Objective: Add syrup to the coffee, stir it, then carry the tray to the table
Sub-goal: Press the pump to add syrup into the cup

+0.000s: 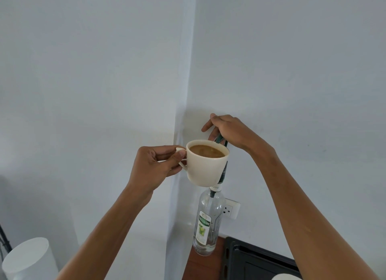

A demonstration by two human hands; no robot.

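Glossy ceramic cup (205,167); clear glass bottle (207,223).

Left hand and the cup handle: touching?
Touching. Head view shows the left hand with thumb and fingers pinched around the handle of the cup.

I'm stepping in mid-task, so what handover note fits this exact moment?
Left hand: holds the cream ceramic cup of brown coffee by its handle, raised under the pump spout.
Right hand: rests on the green pump head of the clear glass syrup bottle, which stands on the wooden counter.
Done: cup positioned.
Left: syrup can't be confirmed; stirring; carrying the black tray.
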